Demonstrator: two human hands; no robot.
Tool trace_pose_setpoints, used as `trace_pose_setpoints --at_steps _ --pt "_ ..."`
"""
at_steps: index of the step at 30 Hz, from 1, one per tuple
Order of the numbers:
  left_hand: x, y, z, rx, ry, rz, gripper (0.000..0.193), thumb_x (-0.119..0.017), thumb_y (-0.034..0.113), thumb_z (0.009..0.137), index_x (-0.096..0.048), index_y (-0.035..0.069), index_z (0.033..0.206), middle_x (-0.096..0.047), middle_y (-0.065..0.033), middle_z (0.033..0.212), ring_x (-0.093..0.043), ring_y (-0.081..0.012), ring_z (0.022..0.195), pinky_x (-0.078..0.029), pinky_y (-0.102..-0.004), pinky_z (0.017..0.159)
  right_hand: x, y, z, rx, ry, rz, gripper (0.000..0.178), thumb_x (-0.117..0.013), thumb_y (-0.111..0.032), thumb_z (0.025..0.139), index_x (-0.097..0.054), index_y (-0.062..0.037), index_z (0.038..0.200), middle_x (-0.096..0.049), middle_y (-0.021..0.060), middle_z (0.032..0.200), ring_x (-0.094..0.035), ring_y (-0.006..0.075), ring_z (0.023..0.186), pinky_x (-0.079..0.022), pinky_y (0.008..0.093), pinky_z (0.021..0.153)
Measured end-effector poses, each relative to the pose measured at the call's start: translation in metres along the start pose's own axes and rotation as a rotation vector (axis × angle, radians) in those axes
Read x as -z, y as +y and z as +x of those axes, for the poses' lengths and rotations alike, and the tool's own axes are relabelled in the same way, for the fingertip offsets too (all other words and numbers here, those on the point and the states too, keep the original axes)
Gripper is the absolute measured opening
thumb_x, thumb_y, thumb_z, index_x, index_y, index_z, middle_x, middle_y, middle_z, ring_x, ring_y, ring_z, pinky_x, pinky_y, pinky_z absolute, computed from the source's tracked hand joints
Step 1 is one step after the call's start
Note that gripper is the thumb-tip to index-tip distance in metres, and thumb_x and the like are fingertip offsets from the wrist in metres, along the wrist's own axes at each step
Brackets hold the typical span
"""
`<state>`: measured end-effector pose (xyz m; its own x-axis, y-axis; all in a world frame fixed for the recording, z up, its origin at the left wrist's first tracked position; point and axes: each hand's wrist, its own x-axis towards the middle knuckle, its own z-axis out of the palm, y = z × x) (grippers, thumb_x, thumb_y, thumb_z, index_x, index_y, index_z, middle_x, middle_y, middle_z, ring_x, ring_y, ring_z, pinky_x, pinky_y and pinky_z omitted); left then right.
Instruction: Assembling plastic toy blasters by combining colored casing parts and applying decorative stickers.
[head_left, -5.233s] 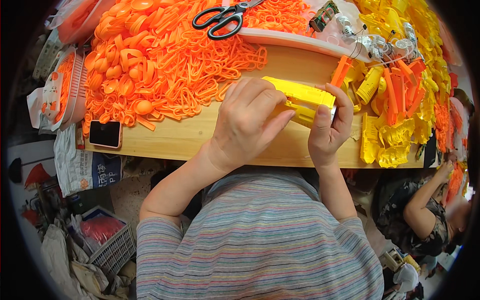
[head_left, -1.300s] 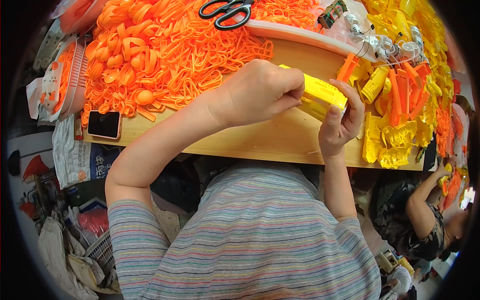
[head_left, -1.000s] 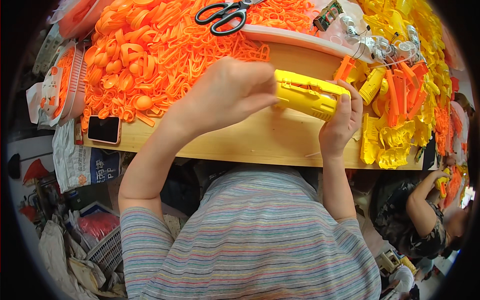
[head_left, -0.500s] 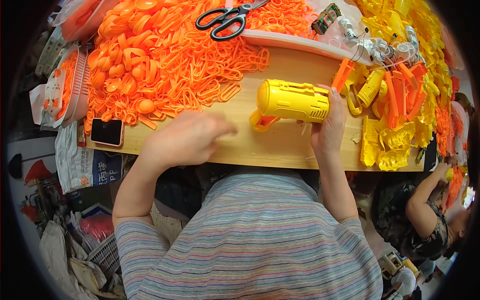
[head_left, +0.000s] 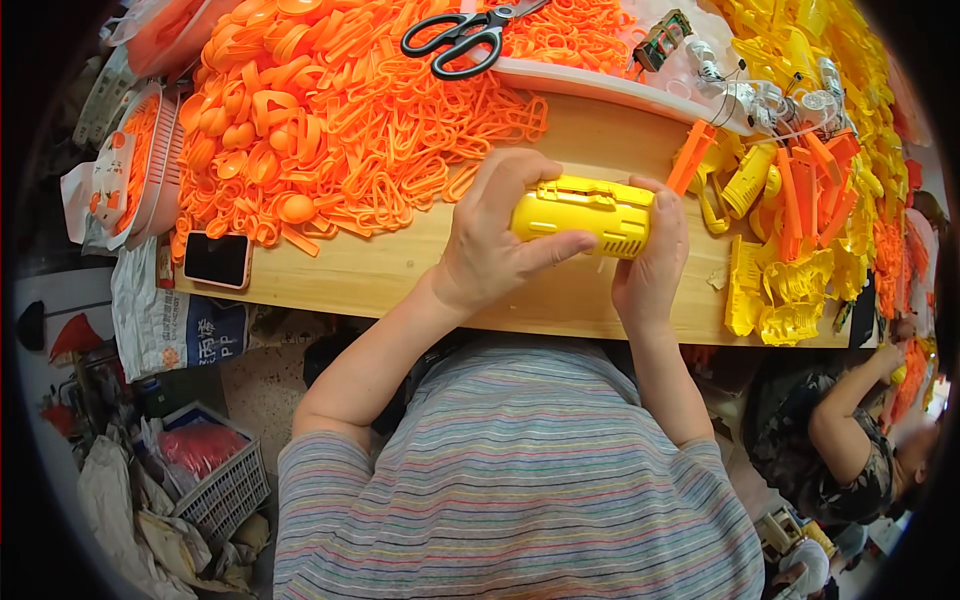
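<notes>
Between my two hands, above the wooden table point(head_left: 480, 290), is a yellow plastic cylindrical toy body point(head_left: 585, 212) with slots and vents along its side. My left hand point(head_left: 500, 225) wraps round its left end, thumb lying across the near side. At the right end, my right hand point(head_left: 652, 240) grips it with the thumb on top. The underside of the toy body is hidden by my hands.
Orange plastic rings and caps point(head_left: 330, 150) are heaped at the left and back. Black-handled scissors point(head_left: 465, 42) lie on the heap's far side. A phone point(head_left: 217, 260) rests at the left front edge. Yellow shells point(head_left: 790, 290) and orange strips point(head_left: 800, 195) pile up at the right.
My left hand has moved right from above the table and closed round the left end of the yellow toy body. The right hand keeps its hold there.
</notes>
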<state>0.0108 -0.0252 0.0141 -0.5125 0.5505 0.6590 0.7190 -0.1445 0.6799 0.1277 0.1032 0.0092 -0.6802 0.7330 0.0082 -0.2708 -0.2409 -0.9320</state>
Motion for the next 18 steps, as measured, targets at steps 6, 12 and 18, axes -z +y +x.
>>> trace_pose_setpoints --at_steps 6,12,18 --pt "0.004 -0.004 -0.002 -0.036 0.003 -0.12 0.059 -0.085 0.033 0.069 -0.055 0.001 0.109 -0.058 -0.0151 0.101 -0.059 -0.0288 0.092 -0.051 -0.0361 0.079 0.017 -0.001 -0.008 0.298 -0.349 -0.158 0.054 -0.052 -0.044 0.095 -0.042 -0.0018 0.127 -0.054 0.0155 0.119 -0.053 0.0235 0.114 -0.044 0.0351 0.098" --pt "0.001 -0.004 0.003 -0.112 -0.075 -0.08 0.064 -0.087 0.032 0.067 -0.054 0.003 0.113 -0.058 -0.0147 0.103 -0.059 -0.0274 0.091 -0.051 -0.0352 0.079 0.016 -0.01 -0.009 -0.037 -0.171 0.045 0.049 -0.05 -0.038 0.092 -0.045 -0.0007 0.124 -0.055 0.0157 0.117 -0.054 0.0244 0.113 -0.043 0.0365 0.099" --pt "-0.011 -0.008 -0.006 0.022 0.08 -0.287 0.066 -0.089 0.027 0.065 -0.048 0.005 0.111 -0.052 -0.0181 0.115 -0.058 -0.0303 0.098 -0.051 -0.037 0.082 0.01 -0.005 -0.016 0.055 -0.105 -0.03 0.04 -0.049 -0.024 0.087 -0.048 0.0013 0.119 -0.057 0.0182 0.115 -0.057 0.0251 0.109 -0.044 0.0359 0.098"
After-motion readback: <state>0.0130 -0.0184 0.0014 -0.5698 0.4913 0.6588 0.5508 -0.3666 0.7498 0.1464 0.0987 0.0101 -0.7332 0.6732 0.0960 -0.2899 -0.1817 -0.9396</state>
